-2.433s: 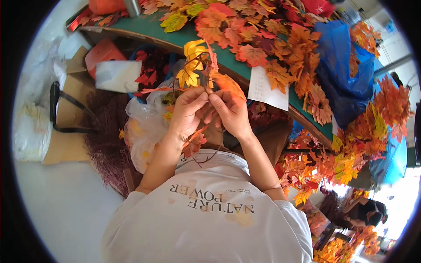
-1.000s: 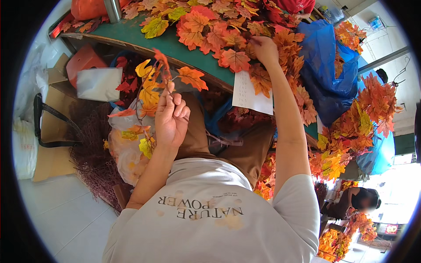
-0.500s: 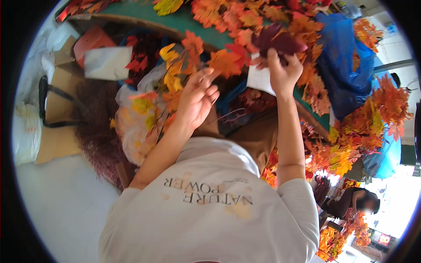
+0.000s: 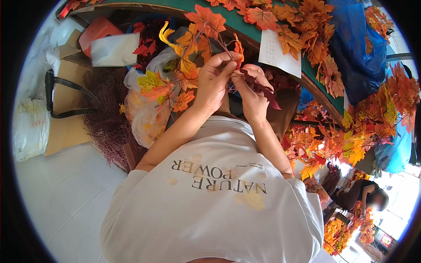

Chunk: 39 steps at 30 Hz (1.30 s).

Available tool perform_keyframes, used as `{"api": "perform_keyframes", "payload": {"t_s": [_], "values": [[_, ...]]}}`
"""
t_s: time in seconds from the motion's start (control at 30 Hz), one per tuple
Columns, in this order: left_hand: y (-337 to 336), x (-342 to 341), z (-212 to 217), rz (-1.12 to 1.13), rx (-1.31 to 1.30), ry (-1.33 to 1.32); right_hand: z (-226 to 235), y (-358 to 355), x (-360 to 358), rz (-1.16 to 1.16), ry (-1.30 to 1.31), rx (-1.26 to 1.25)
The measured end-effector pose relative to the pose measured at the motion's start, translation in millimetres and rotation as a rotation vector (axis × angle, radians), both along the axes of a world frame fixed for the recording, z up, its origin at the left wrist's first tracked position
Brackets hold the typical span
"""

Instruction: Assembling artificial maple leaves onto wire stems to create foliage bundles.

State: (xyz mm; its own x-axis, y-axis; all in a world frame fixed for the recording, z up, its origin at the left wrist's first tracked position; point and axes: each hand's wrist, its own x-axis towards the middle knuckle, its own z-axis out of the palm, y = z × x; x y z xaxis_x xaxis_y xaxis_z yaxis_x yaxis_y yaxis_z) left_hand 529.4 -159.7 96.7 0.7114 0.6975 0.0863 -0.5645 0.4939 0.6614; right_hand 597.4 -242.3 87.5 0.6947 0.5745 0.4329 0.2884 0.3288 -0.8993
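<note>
My left hand (image 4: 215,81) is closed on the stem of an artificial maple branch (image 4: 188,55), which carries orange, yellow and red leaves and hangs to the left. Close beside it, my right hand (image 4: 253,94) pinches a dark maroon artificial leaf (image 4: 268,94), partly covered by the fingers. The fingertips of both hands nearly meet at the stem, just below an upright orange leaf (image 4: 239,50). My fingers hide the exact spot where the maroon leaf and stem come together.
A green table (image 4: 237,22) bears orange leaves (image 4: 302,26) and a written paper sheet (image 4: 280,57). Blue plastic bags (image 4: 359,57) stand right. At left are a cardboard box (image 4: 66,109), purple twigs (image 4: 105,122) and a clear bag (image 4: 140,118). Another person (image 4: 362,195) works at far right.
My right hand has come down and left from the table with the maroon leaf, meeting my left hand. The left hand has moved up and right, and the branch now spreads beside it.
</note>
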Motion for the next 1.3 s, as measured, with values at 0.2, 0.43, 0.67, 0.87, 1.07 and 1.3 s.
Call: {"api": "perform_keyframes", "payload": {"t_s": [0.2, 0.43, 0.67, 0.87, 1.07, 1.3], "values": [[-7.2, 3.4, 10.2, 0.140, 0.543, 0.230, 18.4, -10.9, -14.9, -0.011, 0.296, -0.115], [3.4, 7.9, -19.7, 0.163, 0.303, 0.168, 24.2, -13.6, 4.2, 0.023, -0.073, -0.170], [-14.1, 7.6, 4.5, -0.068, 0.161, 0.103, 36.2, -50.9, 37.9, 0.094, 0.204, 0.039], [-13.5, -3.8, -1.1, -0.024, 0.219, 0.211, 27.7, -43.3, 23.1, -0.015, 0.186, 0.172], [-14.1, -0.5, 2.4, -0.023, 0.143, 0.204, 21.3, -27.6, 12.8, 0.195, 0.698, 0.254], [-15.0, 8.7, 6.8, -0.070, 0.103, 0.174, 14.4, -24.0, 16.3, 0.134, 0.960, 0.214]]}}
